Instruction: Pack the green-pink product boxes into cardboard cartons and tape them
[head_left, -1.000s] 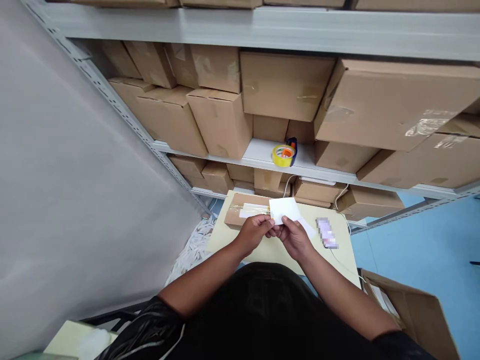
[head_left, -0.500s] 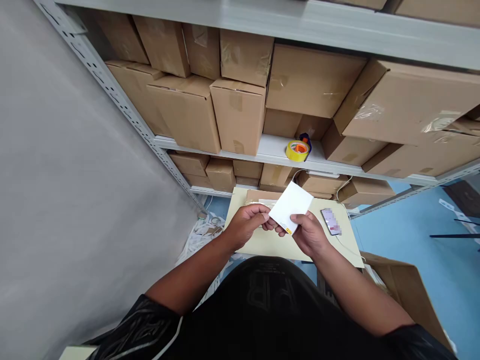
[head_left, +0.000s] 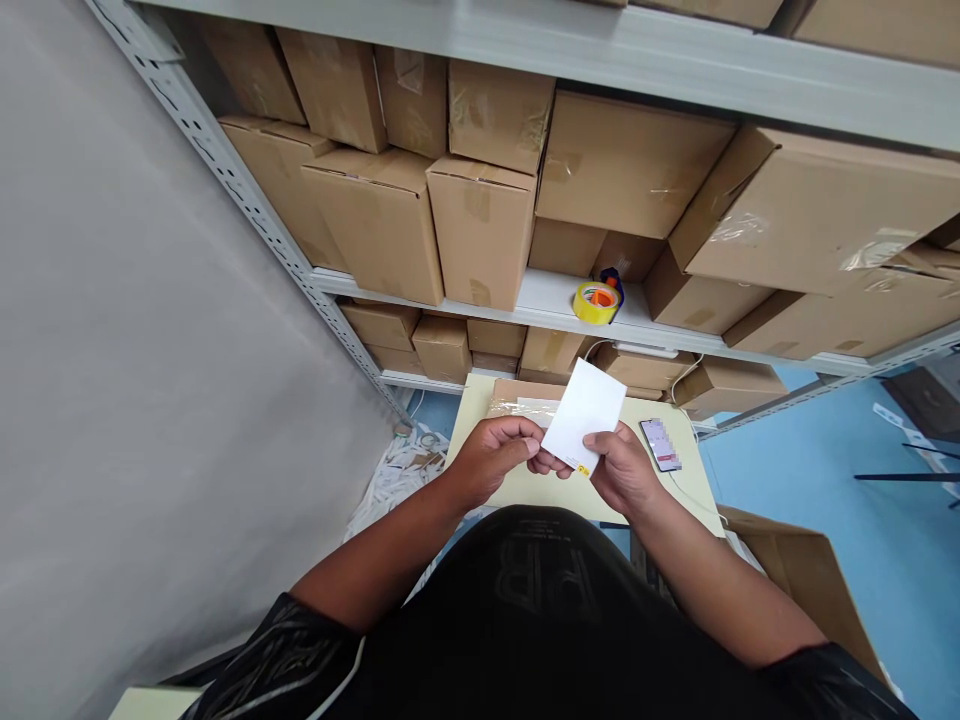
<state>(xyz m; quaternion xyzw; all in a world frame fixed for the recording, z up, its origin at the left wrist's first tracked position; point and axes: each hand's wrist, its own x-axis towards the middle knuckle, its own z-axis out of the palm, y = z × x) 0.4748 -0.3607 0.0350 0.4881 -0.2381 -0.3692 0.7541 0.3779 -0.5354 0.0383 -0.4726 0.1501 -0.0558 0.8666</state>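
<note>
As it hangs tilted, white card [head_left: 589,410] clamped at bottom by right fingers [head_left: 598,440], left fingers [head_left: 537,457] prob. pinching corner.

Stockroom: shelving [head_left: 570,300] stacked with cartons [head_left: 480,225]

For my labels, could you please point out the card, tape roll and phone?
card [head_left: 586,412], head view, its blank white middle.
tape roll [head_left: 589,309], head view, its yellow side.
phone [head_left: 660,445], head view, its screen.

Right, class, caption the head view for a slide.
A white card in the left hand and right hand, over a table facing stocked shelves.
</note>
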